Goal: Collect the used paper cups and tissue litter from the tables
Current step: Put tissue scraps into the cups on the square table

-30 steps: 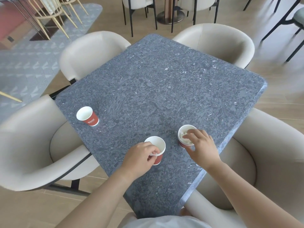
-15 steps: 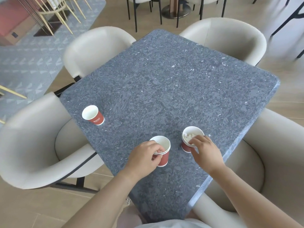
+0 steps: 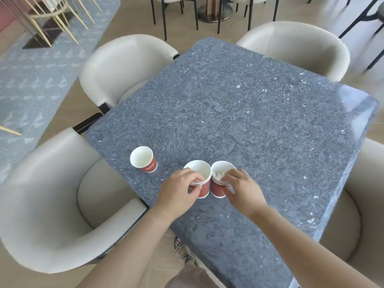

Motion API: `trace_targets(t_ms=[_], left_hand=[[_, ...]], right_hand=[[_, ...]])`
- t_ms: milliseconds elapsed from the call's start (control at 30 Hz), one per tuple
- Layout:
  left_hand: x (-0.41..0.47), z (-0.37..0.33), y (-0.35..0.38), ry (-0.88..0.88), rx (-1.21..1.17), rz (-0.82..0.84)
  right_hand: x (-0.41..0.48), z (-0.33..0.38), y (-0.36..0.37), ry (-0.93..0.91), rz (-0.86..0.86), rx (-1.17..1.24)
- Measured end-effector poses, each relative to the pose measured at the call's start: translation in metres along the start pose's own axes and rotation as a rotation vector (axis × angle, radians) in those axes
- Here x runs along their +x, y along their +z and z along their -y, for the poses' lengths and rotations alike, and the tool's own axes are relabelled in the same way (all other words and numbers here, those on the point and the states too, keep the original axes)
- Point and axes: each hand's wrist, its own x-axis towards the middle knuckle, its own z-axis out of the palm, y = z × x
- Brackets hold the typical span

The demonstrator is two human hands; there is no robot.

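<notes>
We look down on a speckled grey stone counter (image 3: 249, 111) over pale wood floor, with a patterned rug (image 3: 31, 80) far left. Cream armchairs crowd its edges: near-left armchair (image 3: 52, 204), far-left armchair (image 3: 124, 63), far-right armchair (image 3: 295, 46). A lone cup (image 3: 143, 160) stands upright by the near left edge. Right of it, our left hand (image 3: 178, 192) curls its fingers round the left cup stack (image 3: 204, 189). This stack touches the right cup stack (image 3: 217, 189), which holds tissue (image 3: 220, 173); our right hand (image 3: 243, 190) pinches its rim.
</notes>
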Motion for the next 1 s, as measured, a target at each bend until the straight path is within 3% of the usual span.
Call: trace_targets(t_ms=[233,433,633,1000], left_hand=[[0.000,0.053,-0.049,0.049,0.015,-0.015],[-0.002,0.086,-0.092,0.076,0.042,-0.100],[0.005,0.100,-0.122,0.113,0.070,-0.199],[0.017,0.116,-0.127,0.109,0.109,-0.193]], right_hand=[[0.034,0.061,0.038,-0.010,-0.057,0.022],[0.048,0.098,0.058,0.015,-0.004,-0.033],[0.051,0.111,0.065,0.047,-0.008,-0.056],[0.053,0.115,0.067,0.086,0.013,-0.090]])
